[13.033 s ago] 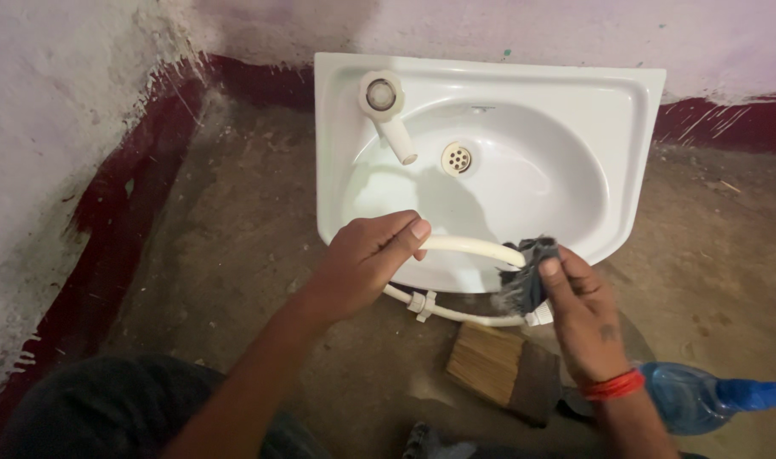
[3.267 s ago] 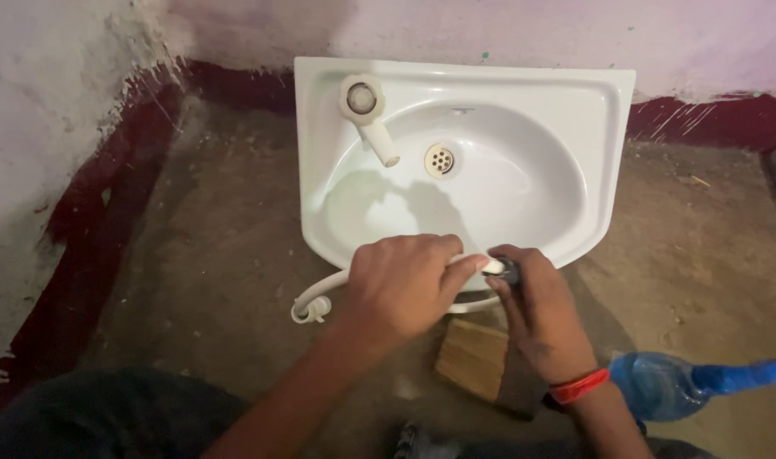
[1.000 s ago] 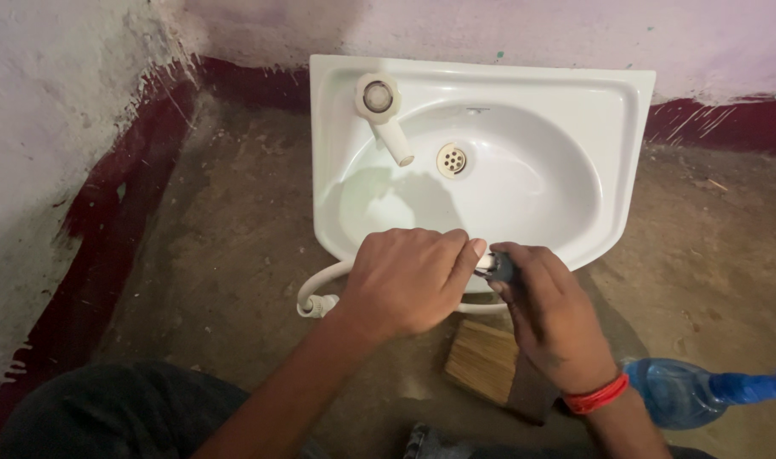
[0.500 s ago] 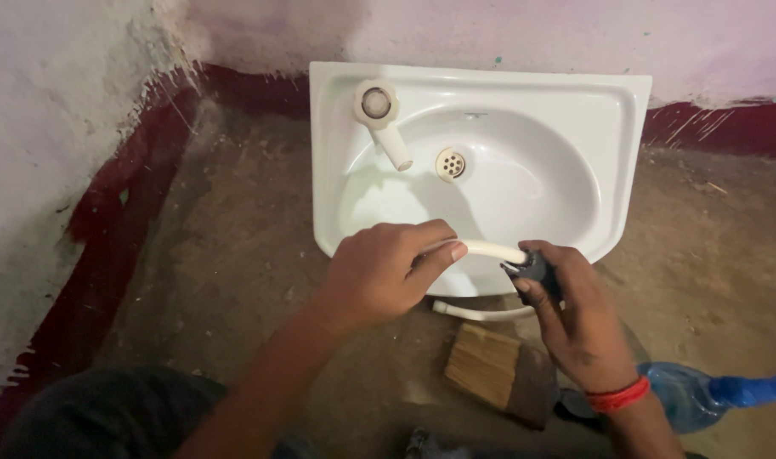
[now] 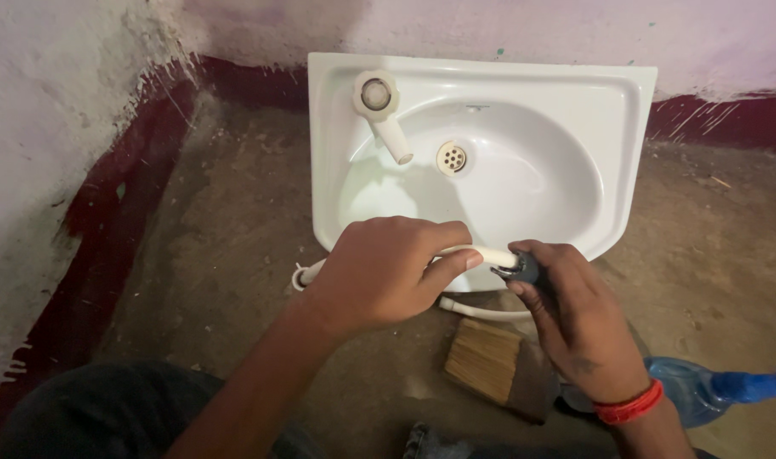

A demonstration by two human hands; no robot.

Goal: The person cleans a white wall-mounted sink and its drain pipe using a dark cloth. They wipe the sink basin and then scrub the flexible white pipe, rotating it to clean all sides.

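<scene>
Hose [image 5: 490, 254]: a thin white flexible tube, smooth and slightly glossy, running across the near rim of the basin [image 5: 626, 127]. One stretch shows between the two hands; another curves below them on the floor [image 5: 218, 238], and a white ribbed fitting [image 5: 301, 275] pokes out left of the left hand. The left hand [image 5: 379, 272] has its grip closed around the hose, thumb stretched along the tube. The right hand [image 5: 575, 319] has its grip closed on a dark cloth [image 5: 524, 269] pressed around the hose just beside the left thumb. The white basin lies on the bare floor near the wall, with a white tap [image 5: 384, 115] at its far left corner. A brush [image 5: 490, 361] lies just under the hands, and a blue bottle [image 5: 702, 391] lies near the right wrist.
</scene>
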